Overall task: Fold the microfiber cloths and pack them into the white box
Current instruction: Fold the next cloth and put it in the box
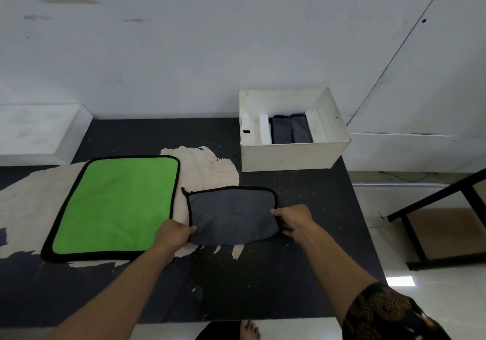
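Grey cloth (231, 216): lies on the tabletop (263, 287) near the middle, nearer to me than the white box (289, 155) and just right of the green cloth (118, 205). I judge it is folded once. It has a black hem and a small loop at the far-left corner.
Left hand (175, 234): grips the grey cloth's near-left edge, fingers curled on the hem.
Right hand (294, 220): pinches the right edge close to the near corner.
Green cloth: flat and unfolded. My left hand sits at its right hem; contact unclear.
White box: far right on the tabletop, open. Two folded grey cloths (282, 130) stand side by side between white dividers (264, 129), with free space to their left.
Step (judged): next fold of the grey cloth; the green one is not yet begun.
Risk 1: the layers slide apart on lifting, since only two points are held, and the fold goes skew.
Risk 2: the loop or hem sticks out and the bundle ends up too wide for a slot.
Risk 3: my left wrist drags the green cloth's hem and rucks it.
Risk 4: the microfiber picks up the pale specks on the surface.
Surface: dark covering, gritty, worn through to a pale patch (210, 166) under and beyond both cloths.
Room: scuffed white wall (210, 37) behind, black frame (434, 200) and pale tiled floor (434, 300) at right. A bare foot (249, 329) shows below the near edge.
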A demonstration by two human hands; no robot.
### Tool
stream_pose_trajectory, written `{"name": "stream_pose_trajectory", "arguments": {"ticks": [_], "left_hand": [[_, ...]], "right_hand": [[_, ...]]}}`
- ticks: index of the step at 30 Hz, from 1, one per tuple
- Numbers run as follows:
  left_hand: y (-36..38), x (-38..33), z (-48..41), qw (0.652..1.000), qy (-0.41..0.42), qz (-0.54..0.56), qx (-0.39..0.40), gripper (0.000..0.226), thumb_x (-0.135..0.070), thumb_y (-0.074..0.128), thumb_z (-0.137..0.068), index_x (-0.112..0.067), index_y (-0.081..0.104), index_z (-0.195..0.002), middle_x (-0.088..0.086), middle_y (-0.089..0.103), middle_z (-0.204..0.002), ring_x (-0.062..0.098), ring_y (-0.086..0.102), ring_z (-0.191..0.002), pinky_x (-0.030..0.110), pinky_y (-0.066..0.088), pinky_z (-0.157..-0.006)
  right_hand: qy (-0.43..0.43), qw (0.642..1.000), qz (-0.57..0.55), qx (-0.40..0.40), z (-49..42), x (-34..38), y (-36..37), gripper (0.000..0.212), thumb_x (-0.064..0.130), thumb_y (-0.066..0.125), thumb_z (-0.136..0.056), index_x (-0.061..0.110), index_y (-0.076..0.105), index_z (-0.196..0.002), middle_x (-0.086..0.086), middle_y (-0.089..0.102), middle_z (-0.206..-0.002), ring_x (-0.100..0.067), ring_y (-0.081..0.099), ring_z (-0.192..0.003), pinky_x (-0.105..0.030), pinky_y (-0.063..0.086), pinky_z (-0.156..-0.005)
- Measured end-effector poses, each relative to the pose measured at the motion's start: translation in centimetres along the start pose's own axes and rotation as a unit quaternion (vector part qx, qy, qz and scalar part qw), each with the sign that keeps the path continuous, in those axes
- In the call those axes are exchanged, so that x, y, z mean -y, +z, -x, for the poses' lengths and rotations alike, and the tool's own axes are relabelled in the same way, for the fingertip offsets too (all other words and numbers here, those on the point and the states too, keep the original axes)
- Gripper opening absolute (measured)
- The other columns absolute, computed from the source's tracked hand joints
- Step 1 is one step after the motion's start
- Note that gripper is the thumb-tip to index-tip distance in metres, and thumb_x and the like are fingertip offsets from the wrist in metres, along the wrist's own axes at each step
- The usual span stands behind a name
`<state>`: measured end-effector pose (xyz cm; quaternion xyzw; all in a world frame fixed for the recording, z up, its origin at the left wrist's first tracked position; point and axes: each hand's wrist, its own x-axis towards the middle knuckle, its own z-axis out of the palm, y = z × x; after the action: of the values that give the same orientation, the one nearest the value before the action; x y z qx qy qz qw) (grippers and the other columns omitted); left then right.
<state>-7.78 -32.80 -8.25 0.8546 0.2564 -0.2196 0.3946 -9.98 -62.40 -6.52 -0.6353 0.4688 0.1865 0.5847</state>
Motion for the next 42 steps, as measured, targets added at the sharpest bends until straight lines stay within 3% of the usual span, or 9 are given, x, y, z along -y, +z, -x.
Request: {"name": "stream_pose_trajectory", "arguments": {"ticks": [5, 9, 15, 18, 21, 27, 36, 39, 42], "left_hand": [[-0.1, 0.7, 0.5, 0.999, 0.017, -0.015, 0.026, 0.036, -0.013, 0.077, -0.077, -0.002, 0.059, -0.048, 0.008, 0.052, -0.05, 0.019, 0.05, -0.053, 0.028, 0.037, -0.057], [0.1, 1.0, 1.3, 0.998, 0.045, -0.037, 0.033, 0.011, -0.007, 0.078, -0.075, -0.003, 0.069, -0.077, 0.013, 0.069, -0.078, 0.024, 0.064, -0.071, 0.033, 0.053, -0.072], [0.4, 1.1, 2.7, 0.984, 0.095, -0.152, 0.004, 0.038, -0.007, 0.067, -0.079, -0.008, 0.052, -0.114, 0.017, 0.066, -0.107, 0.033, 0.062, -0.098, 0.033, 0.047, -0.082], [1.7, 0.9, 4.1, 0.94, 0.225, -0.238, -0.095, 0.054, -0.018, 0.069, -0.08, -0.008, 0.047, -0.129, 0.018, 0.056, -0.117, 0.036, 0.057, -0.102, 0.042, 0.048, -0.084], [4.6, -0.3, 5.2, 0.888, 0.327, -0.307, -0.101, 0.061, -0.034, 0.057, -0.092, -0.018, 0.035, -0.146, 0.016, 0.04, -0.145, 0.034, 0.043, -0.127, 0.044, 0.042, -0.1], [7.2, 2.0, 2.6, 0.836, 0.359, -0.414, -0.035, 0.063, -0.052, 0.023, -0.1, -0.032, -0.001, -0.154, 0.012, -0.017, -0.159, 0.035, -0.005, -0.149, 0.05, 0.009, -0.119], [6.0, 3.6, 0.7, 0.847, 0.288, -0.445, -0.045, 0.098, -0.09, -0.006, -0.073, -0.03, -0.026, -0.148, 0.008, -0.036, -0.155, 0.031, -0.031, -0.142, 0.049, -0.016, -0.115], [5.5, 3.4, 1.2, 0.841, 0.291, -0.454, -0.032, 0.095, -0.086, -0.007, -0.076, -0.029, -0.02, -0.151, 0.009, -0.029, -0.157, 0.032, -0.027, -0.144, 0.048, -0.016, -0.115], [4.4, 2.8, 2.1, 0.861, 0.315, -0.395, -0.06, 0.082, -0.073, 0.013, -0.089, -0.022, 0.02, -0.154, 0.013, 0.011, -0.162, 0.035, 0.011, -0.148, 0.048, 0.01, -0.119]], "right_hand": [[-0.049, 0.996, 0.044, -0.065, -0.2, -1.3, -0.6, 0.015, 0.008, 0.08, -0.079, 0.008, 0.065, -0.077, -0.013, 0.068, -0.091, -0.025, 0.064, -0.08, -0.036, 0.058, -0.065], [-0.103, 0.973, 0.184, -0.09, -0.1, -2.6, -0.9, 0.024, 0.011, 0.073, -0.085, 0.01, 0.065, -0.108, -0.007, 0.065, -0.103, -0.018, 0.06, -0.087, -0.032, 0.053, -0.072], [-0.176, 0.93, 0.302, -0.115, 2.1, -4.0, -0.8, 0.046, 0.007, 0.061, -0.084, 0.014, 0.049, -0.127, -0.007, 0.056, -0.113, -0.016, 0.053, -0.09, -0.027, 0.047, -0.073], [-0.306, 0.843, 0.399, -0.191, 3.4, -5.2, 1.2, 0.051, 0.027, 0.061, -0.089, 0.014, 0.041, -0.133, -0.015, 0.041, -0.136, -0.031, 0.043, -0.119, -0.042, 0.043, -0.095], [-0.386, 0.793, 0.457, -0.116, 3.8, -5.5, 4.9, 0.064, 0.042, 0.047, -0.097, 0.02, 0.022, -0.151, -0.012, 0.007, -0.161, -0.034, 0.014, -0.146, -0.052, 0.024, -0.115], [-0.377, 0.727, 0.57, -0.063, 0.9, -8.2, 6.2, 0.071, 0.065, 0.015, -0.096, 0.034, -0.012, -0.154, -0.008, -0.032, -0.156, -0.029, -0.024, -0.148, -0.059, -0.011, -0.117], [-0.326, 0.739, 0.584, -0.081, 0.1, -7.8, 4.1, 0.102, 0.094, -0.001, -0.071, 0.033, -0.026, -0.149, -0.01, -0.04, -0.153, -0.025, -0.039, -0.141, -0.059, -0.02, -0.113], [-0.335, 0.768, 0.543, -0.06, 0.6, -7.2, 3.2, 0.088, 0.082, 0.012, -0.085, 0.031, -0.002, -0.156, -0.012, -0.031, -0.158, -0.025, -0.034, -0.143, -0.052, -0.016, -0.117], [-0.322, 0.829, 0.421, -0.175, 1.7, -6.9, 1.8, 0.063, 0.053, 0.053, -0.092, 0.016, 0.039, -0.141, -0.023, 0.007, -0.16, -0.039, 0.007, -0.148, -0.046, 0.016, -0.119]]}}
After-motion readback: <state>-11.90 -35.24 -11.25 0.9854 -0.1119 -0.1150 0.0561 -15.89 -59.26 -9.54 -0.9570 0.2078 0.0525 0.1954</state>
